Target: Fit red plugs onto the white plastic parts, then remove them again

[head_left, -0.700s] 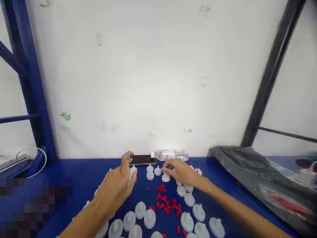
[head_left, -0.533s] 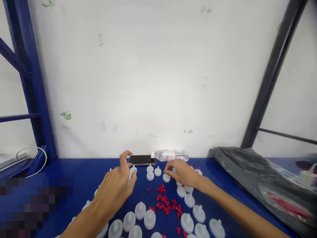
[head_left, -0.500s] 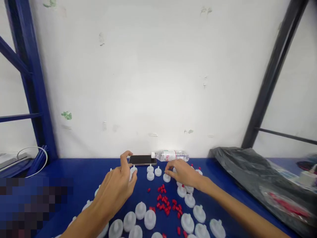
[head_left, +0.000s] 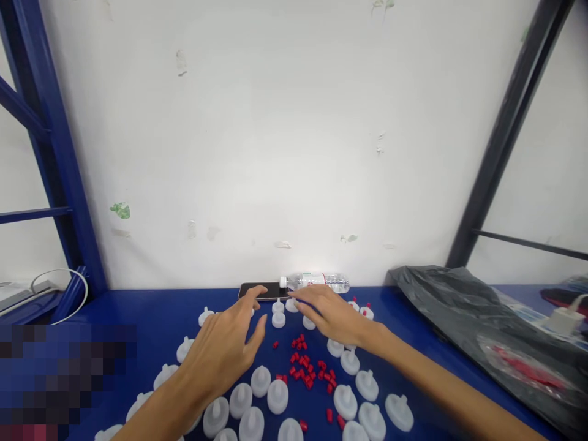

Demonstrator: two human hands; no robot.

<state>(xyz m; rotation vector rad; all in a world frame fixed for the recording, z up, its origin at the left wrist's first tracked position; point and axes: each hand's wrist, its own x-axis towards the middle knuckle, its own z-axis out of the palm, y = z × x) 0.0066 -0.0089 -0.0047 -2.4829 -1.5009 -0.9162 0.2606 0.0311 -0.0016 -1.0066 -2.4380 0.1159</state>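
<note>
Many white round plastic caps with a thin spout on top (head_left: 278, 397) stand in loose rows on the blue table (head_left: 151, 331). Small red tips (head_left: 301, 370) lie scattered between those rows. My left hand (head_left: 232, 334) hovers over the left rows, thumb and fingers apart, with nothing visible between them. Just right of its fingertips are two white caps (head_left: 278, 320), one behind the other. My right hand (head_left: 328, 315) reaches in from the right with fingers stretched out. Its fingertips are at a white cap (head_left: 291, 305); whether they touch it I cannot tell.
At the wall lie a dark phone (head_left: 260, 290) and a clear plastic bottle (head_left: 324, 282) on its side. A black plastic bag (head_left: 441, 312) covers the right side, a clear packet of red pieces (head_left: 523, 367) on it. A white cable (head_left: 85, 294) loops at far left.
My left hand has shifted slightly right, off the white cap it was at, and its fingers have spread. My right hand has moved left from one white cap towards another. The view has tilted slightly.
</note>
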